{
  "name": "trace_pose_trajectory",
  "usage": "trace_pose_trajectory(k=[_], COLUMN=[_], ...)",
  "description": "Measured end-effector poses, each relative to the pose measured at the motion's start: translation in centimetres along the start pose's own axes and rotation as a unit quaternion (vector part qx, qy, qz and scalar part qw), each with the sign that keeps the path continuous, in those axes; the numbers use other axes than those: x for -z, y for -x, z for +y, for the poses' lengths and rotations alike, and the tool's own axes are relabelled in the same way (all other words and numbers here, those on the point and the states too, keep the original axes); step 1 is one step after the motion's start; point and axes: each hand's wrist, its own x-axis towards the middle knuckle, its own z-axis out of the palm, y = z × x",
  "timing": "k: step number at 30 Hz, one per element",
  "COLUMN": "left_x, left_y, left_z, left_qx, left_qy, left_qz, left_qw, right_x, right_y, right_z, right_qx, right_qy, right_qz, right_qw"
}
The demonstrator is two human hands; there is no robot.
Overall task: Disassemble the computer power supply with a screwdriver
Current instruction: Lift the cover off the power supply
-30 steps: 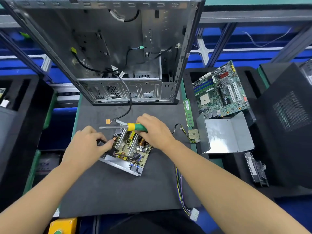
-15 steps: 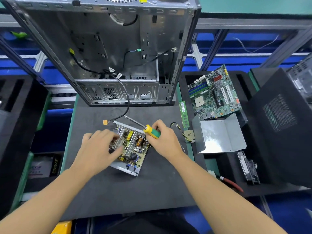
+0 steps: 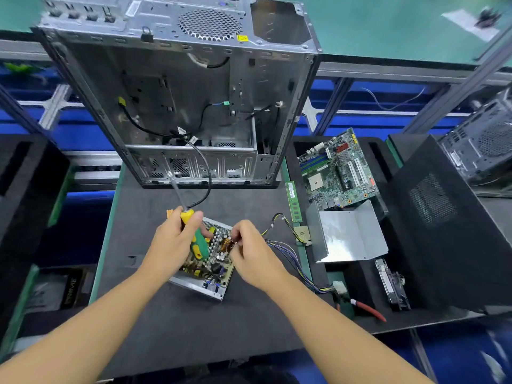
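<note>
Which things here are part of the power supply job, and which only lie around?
In use: power supply, screwdriver in left hand, right hand.
Lying about: computer case, motherboard, RAM stick, metal cover.

Bright, even overhead light is seen, shadows soft; glare is cast on the metal cover (image 3: 350, 234); edges are blurred and bent.

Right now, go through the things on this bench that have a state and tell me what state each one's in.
Power supply: cover off, board exposed.
Screwdriver: in left hand, tip up, idle.
Right hand: fingers on the board's components.
Computer case: side open, gutted.
Motherboard: out, lying in tray.
</note>
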Motion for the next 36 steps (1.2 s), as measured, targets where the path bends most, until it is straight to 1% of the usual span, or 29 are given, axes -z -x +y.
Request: trace_pose_trajectory(k=[1, 3, 4, 5, 8, 11, 14, 16, 18, 20, 24, 28, 30, 34, 36], left_x=[0.3, 0.5, 0.5, 0.4, -0.1, -0.7, -1.3, -1.7, -2.2, -2.7, -3.4, -3.9, -4.0, -4.0, -4.1], left_y=[-0.1, -0.2, -0.2, -0.1, 0.5, 1.3, 2.2, 2.9, 3.2, 3.1, 2.6, 2.4, 2.4, 2.3, 2.1], left_z=[-0.2, -0.2, -0.1, 0.0, 0.1, -0.1, -0.7, -1.1, -1.4, -1.6, -1.8, -1.7, -2.1, -2.9, -3.0], left_qx=[-0.005, 0.003, 0.006, 0.007, -0.002, -0.023, -0.055, -0.09, -0.129, -0.155, -0.198, -0.224, -0.231, -0.222, -0.217], left_qy=[0.004, 0.023, 0.026, 0.02, -0.032, -0.071, -0.107, -0.16, -0.226, -0.27, -0.346, -0.404, -0.43, -0.441, -0.439], left_qz=[0.005, 0.003, -0.012, -0.033, -0.089, -0.097, -0.054, -0.033, -0.024, -0.013, 0.02, 0.049, 0.058, 0.074, 0.08], left_qw=[1.0, 1.0, 1.0, 0.999, 0.996, 0.993, 0.991, 0.982, 0.965, 0.95, 0.917, 0.885, 0.871, 0.867, 0.868], right_x=[-0.1, -0.8, -1.3, -1.9, -3.4, -4.5, -5.3, -5.5, -5.5, -5.4, -5.4, -5.5, -5.5, -5.8, -6.0], right_y=[0.4, 0.9, 1.2, 1.4, 1.6, 2.0, 2.5, 2.6, 2.6, 2.6, 2.8, 2.9, 2.9, 3.2, 3.5], right_z=[0.5, 1.4, 1.7, 2.0, 2.6, 2.9, 3.3, 3.6, 3.7, 3.8, 3.6, 3.3, 3.0, 2.6, 2.6], right_qx=[-0.008, -0.012, -0.012, -0.017, -0.048, -0.078, -0.072, -0.063, -0.06, -0.051, -0.03, -0.026, -0.038, -0.057, -0.047], right_qy=[0.023, 0.079, 0.095, 0.103, 0.111, 0.103, 0.101, 0.086, 0.071, 0.063, 0.087, 0.148, 0.151, 0.159, 0.172], right_qz=[-0.026, -0.112, -0.143, -0.157, -0.144, -0.123, -0.09, -0.082, -0.078, -0.071, -0.05, -0.056, -0.055, -0.05, -0.047], right_qw=[0.999, 0.991, 0.985, 0.982, 0.982, 0.984, 0.988, 0.991, 0.993, 0.994, 0.995, 0.987, 0.986, 0.984, 0.983])
